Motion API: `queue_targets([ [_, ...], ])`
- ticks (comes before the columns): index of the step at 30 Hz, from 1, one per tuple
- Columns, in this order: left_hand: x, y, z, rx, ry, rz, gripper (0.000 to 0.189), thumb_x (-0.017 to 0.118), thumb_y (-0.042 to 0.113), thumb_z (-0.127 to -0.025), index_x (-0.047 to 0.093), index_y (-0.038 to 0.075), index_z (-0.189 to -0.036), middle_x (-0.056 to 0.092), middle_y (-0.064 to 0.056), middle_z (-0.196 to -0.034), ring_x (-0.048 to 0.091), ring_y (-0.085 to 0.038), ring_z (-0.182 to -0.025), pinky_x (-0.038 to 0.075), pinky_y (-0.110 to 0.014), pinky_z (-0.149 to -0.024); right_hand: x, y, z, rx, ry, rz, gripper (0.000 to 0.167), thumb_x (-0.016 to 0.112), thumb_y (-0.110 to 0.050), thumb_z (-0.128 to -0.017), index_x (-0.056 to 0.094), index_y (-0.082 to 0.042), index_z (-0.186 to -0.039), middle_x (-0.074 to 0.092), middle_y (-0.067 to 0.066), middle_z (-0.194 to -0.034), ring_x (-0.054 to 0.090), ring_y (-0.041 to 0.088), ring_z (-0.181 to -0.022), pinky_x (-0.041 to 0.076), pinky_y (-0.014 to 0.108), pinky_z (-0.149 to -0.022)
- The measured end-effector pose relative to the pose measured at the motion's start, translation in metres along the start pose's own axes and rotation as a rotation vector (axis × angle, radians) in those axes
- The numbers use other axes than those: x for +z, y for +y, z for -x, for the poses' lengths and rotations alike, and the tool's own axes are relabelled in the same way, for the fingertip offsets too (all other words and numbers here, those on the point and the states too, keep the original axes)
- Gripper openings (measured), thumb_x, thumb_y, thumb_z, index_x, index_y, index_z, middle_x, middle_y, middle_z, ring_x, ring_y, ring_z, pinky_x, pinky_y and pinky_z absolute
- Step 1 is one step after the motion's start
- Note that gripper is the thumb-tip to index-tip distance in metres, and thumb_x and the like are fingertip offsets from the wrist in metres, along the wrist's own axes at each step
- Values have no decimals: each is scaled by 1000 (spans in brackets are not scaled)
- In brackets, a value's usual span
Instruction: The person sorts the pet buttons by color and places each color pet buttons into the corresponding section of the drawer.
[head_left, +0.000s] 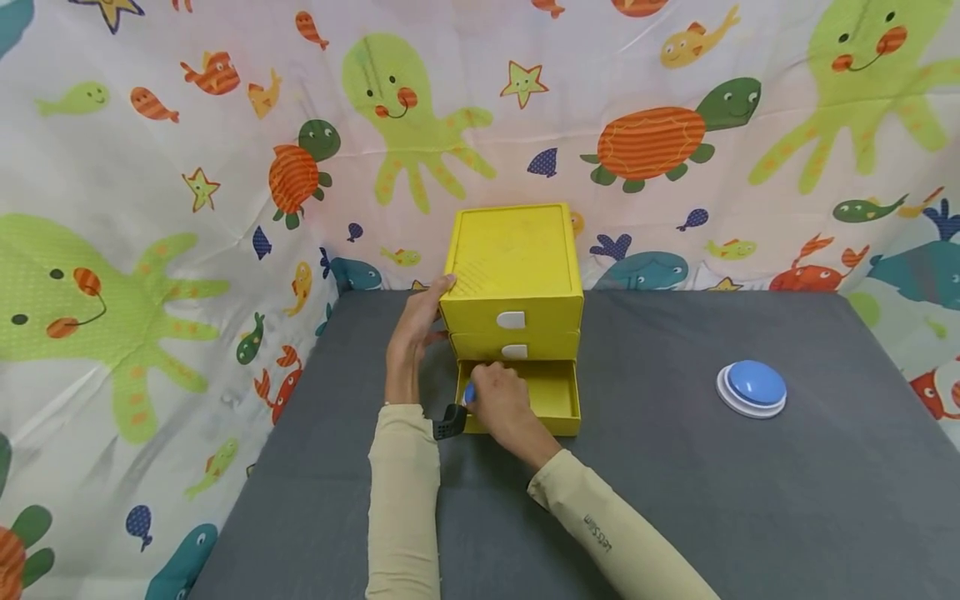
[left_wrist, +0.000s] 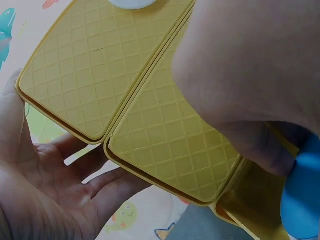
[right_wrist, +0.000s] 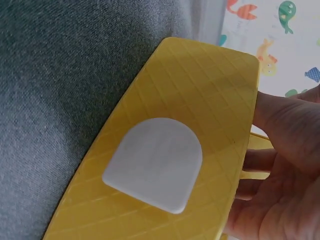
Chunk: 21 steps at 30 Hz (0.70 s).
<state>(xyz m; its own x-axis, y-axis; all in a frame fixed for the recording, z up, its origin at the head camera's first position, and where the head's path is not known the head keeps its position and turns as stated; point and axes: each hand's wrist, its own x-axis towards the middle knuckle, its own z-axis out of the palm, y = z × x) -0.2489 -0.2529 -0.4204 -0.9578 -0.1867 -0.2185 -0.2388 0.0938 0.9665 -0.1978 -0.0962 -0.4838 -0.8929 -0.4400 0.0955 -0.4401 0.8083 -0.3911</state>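
A yellow drawer box [head_left: 517,250] with white tabs stands on the dark table, and its bottom drawer [head_left: 555,400] is pulled out. My left hand [head_left: 414,321] rests against the box's left side, its fingers spread along the wall in the left wrist view. Over the left part of the open drawer, my right hand [head_left: 501,398] grips a small blue rounded object [left_wrist: 302,192]; the fingers hide most of it, so I cannot tell its kind. The right wrist view shows a yellow drawer front [right_wrist: 220,100] with its white tab [right_wrist: 155,165].
A blue push button on a white base [head_left: 756,385] sits on the table to the right. Behind and to the left hangs a white cloth [head_left: 480,50] printed with sea animals. The dark grey tabletop [head_left: 660,500] extends right of the box.
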Motion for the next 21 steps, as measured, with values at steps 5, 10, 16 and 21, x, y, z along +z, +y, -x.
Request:
queue_targets([
  [5, 0, 0, -1, -2, -1, 7, 79, 60, 70, -94, 58, 11, -146, 57, -11, -146, 53, -29, -144, 49, -59, -114, -3, 2, 3, -15, -47, 22, 32, 85, -31, -88, 71, -2, -91, 65, 15, -83, 65, 33, -73, 60, 45, -66],
  [10, -1, -1, -1, 3, 1, 21, 75, 59, 67, -95, 59, 11, -145, 57, -11, -147, 52, -30, -146, 48, -59, -115, -4, 6, 8, -23, -31, 8, 36, 82, -33, -92, 69, -1, -102, 64, 16, -88, 64, 32, -73, 58, 44, -64],
  [16, 0, 0, -1, -4, -13, 12, 78, 59, 68, -95, 54, 13, -151, 53, -9, -155, 47, -31, -151, 46, -59, -117, -17, 12, 26, -25, 128, 10, 27, 80, -27, -93, 70, -3, -100, 64, 14, -84, 62, 29, -66, 57, 42, -58],
  [21, 4, -1, -1, -13, 3, 23, 79, 60, 67, -94, 55, 12, -150, 55, -10, -153, 49, -30, -149, 45, -59, -117, -44, 31, 44, -42, 280, -37, 19, 77, -22, -96, 72, -6, -88, 64, 8, -72, 58, 21, -56, 50, 36, -48],
])
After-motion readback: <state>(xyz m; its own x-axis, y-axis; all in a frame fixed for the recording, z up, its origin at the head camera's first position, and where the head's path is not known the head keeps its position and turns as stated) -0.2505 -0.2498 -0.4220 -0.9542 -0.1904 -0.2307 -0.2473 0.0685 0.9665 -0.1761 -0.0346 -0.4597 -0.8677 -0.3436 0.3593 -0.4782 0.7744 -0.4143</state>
